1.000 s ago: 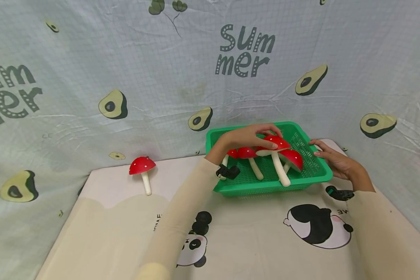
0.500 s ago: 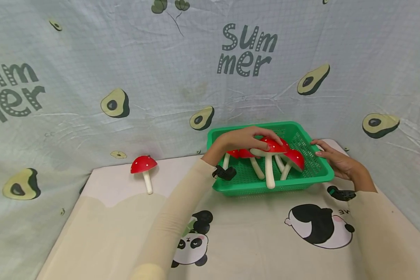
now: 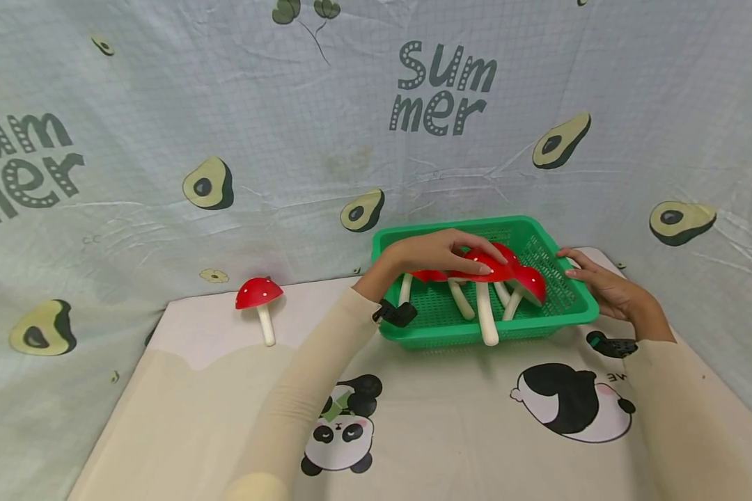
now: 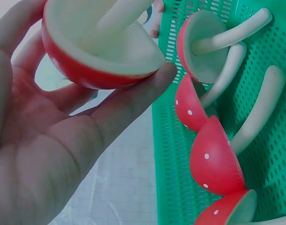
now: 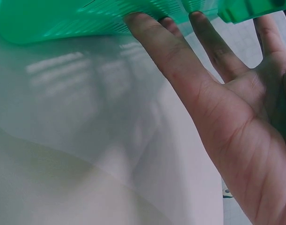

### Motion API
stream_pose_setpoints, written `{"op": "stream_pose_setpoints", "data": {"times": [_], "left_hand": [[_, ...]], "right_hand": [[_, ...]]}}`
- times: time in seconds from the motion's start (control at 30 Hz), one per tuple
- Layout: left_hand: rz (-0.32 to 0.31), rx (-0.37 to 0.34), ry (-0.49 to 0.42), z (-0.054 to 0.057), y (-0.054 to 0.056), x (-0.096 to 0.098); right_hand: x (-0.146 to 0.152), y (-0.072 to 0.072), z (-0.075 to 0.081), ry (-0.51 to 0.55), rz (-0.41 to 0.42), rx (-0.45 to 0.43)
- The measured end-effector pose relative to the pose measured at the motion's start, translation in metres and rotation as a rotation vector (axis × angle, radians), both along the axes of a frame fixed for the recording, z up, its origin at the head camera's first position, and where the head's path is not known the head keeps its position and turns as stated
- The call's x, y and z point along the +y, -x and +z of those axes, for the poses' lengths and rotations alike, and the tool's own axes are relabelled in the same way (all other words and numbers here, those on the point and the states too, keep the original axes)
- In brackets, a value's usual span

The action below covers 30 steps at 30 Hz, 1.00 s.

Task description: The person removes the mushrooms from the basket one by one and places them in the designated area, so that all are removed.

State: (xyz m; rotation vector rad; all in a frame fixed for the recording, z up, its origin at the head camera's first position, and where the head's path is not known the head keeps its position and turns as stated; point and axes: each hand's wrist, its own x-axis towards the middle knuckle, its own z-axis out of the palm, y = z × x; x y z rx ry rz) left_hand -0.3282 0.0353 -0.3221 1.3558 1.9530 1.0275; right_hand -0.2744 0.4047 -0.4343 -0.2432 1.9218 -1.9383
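Note:
My left hand (image 3: 435, 252) grips a toy mushroom (image 3: 486, 313) by its white-dotted red cap, over the green plastic basket (image 3: 426, 337). Its pale stem hangs down across the basket's front rim in the head view. The left wrist view shows the cap's hollow pale underside between thumb and fingers. Several more red-capped mushrooms (image 4: 215, 159) lie in the basket along one wall, stems pointing inward. My right hand (image 3: 604, 289) touches the basket's right end. In the right wrist view its fingers (image 5: 157, 47) reach out nearly straight, tips against the basket's slotted side.
One more red mushroom (image 3: 260, 295) lies on the table at the back left. The table wears a cream cloth (image 3: 451, 431) with panda prints. A pale curtain (image 3: 288, 139) printed with avocados hangs right behind the basket and along both sides.
My left hand has shifted slightly left, then lowered the mushroom toward the basket's front; its stem swung to hang more upright. The right hand has stayed at the basket's end.

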Motion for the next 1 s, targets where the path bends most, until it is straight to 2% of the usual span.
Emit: {"op": "stream_pose_setpoints", "data": {"times": [0.3,0.5,0.67,0.8,1.0], "left_hand": [[-0.016,-0.019,-0.042,0.016,-0.016,-0.004],[-0.024,0.030,-0.062,0.023,-0.019,-0.009],[-0.020,0.097,-0.040,0.023,-0.018,-0.013],[0.000,0.106,-0.015,0.021,-0.018,-0.013],[0.041,0.141,-0.039,0.017,-0.018,-0.011]], "right_hand": [[0.000,-0.001,0.001,-0.036,-0.004,0.019],[-0.001,-0.001,0.000,-0.037,-0.005,0.022],[-0.001,-0.001,0.000,-0.013,0.001,0.015],[-0.001,0.000,-0.001,-0.008,-0.004,0.012],[0.000,-0.001,-0.001,-0.003,-0.004,0.013]]}}
